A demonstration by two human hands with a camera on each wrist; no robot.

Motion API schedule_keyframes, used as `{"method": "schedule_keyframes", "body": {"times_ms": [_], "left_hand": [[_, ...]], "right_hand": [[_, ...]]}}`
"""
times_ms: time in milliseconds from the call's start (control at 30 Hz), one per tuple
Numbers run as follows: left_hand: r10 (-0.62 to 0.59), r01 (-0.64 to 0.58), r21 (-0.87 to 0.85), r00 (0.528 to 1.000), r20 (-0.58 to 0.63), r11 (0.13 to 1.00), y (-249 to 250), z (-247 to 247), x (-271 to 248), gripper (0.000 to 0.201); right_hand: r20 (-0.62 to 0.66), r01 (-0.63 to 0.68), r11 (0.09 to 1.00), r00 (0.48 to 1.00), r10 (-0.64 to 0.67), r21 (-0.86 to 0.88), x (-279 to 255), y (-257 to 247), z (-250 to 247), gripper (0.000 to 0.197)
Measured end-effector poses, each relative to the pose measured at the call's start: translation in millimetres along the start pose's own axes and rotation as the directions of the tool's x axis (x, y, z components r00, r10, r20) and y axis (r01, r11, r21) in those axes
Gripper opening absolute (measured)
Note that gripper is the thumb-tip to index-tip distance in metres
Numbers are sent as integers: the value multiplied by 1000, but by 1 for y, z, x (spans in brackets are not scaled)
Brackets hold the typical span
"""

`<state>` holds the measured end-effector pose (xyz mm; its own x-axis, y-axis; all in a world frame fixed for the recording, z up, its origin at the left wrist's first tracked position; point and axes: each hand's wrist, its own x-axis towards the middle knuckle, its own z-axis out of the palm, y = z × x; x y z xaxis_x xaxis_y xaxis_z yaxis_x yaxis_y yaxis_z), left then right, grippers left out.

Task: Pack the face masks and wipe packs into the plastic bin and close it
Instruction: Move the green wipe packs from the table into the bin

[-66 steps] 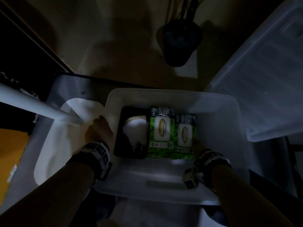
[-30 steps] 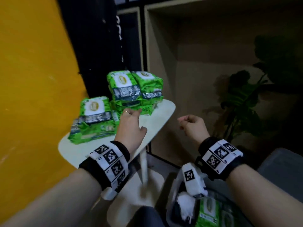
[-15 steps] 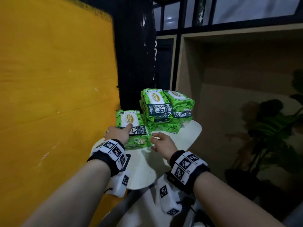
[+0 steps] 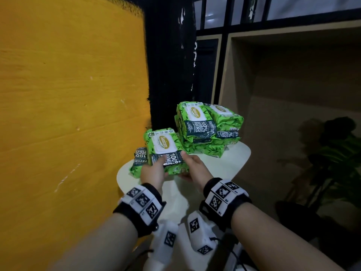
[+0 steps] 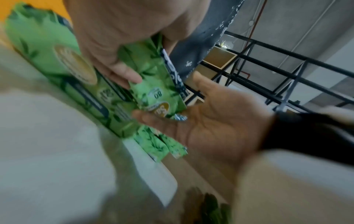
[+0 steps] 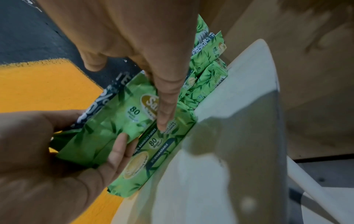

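Item 1, nearest: both forearms, each with a black wrist strap carrying white square-code tags, and a white tagged camera block hanging under each wrist.

Item 2: left hand, fingers curled round the near left edge of the top wipe pack, thumb lying across its printed face. In the left wrist view the thumb presses the pack's side.

Item 3: right hand, thumb up against the pack's right edge and fingers passing beneath it; the right wrist view shows a finger laid along the pack's end. Both hands grip this 1 pack, which is tilted with its near end raised, label "80" and "100%" readable.

Item 4: lower wipe pack, lying flat on the table directly under the held one, its dark banner showing at the left.

Item 5: small white round-cornered table, beside the yellow wall.

Item 6: rear stack of green wipe packs, several high, at the table's far side, just beyond the held pack.

Item 7, farthest: black pillar, tan open shelving, dark leafy plant at the right. The plastic bin and the face masks are out of sight.
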<state>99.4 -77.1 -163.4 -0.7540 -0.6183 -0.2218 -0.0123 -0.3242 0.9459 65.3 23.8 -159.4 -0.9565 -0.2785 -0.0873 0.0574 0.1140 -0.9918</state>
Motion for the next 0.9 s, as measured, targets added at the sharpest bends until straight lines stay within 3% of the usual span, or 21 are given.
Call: {"method": "schedule_keyframes", "body": {"times_ms": [100,267,367,467,533,567,633,733,833,900], "left_hand": [[58,-57,-82,998,10,995,-12,5,-30,49],[148,-142,-76,986,76,987,-22,8,-52,59],[216,-215,-27,956,201,976,-19,14,-63,61],[350,-364,28,911,218,931,-10,21,-70,57],[393,-429,151,893,218,891,-8,28,-73,73],[414,-467,243,878,239,850,-8,32,-77,80],[511,-601,401,799,318,691,-14,42,-85,83],[551,-734,459,679,486,500,-20,67,-101,84],[462,-770,487,637,617,412,-26,97,-110,93],[322,-777,509,622,714,371,-35,114,-111,100]], "right_hand": [[-42,-25,998,999,27,60,-3,-1,0,79],[-62,54,956,997,-37,287,-10,-7,-24,37],[-146,159,932,982,-116,325,-24,-17,-47,35],[-240,253,892,956,-170,374,-37,-21,-84,34],[-323,297,868,931,-170,397,-49,-24,-112,34],[-358,311,863,919,-166,398,-55,-23,-125,35],[-407,325,865,900,-157,384,-68,-20,-151,39],[-440,325,890,883,-164,320,-86,-14,-189,43],[-417,309,931,885,-207,194,-104,-6,-222,44],[-371,275,954,904,-213,122,-114,3,-240,44]]}}
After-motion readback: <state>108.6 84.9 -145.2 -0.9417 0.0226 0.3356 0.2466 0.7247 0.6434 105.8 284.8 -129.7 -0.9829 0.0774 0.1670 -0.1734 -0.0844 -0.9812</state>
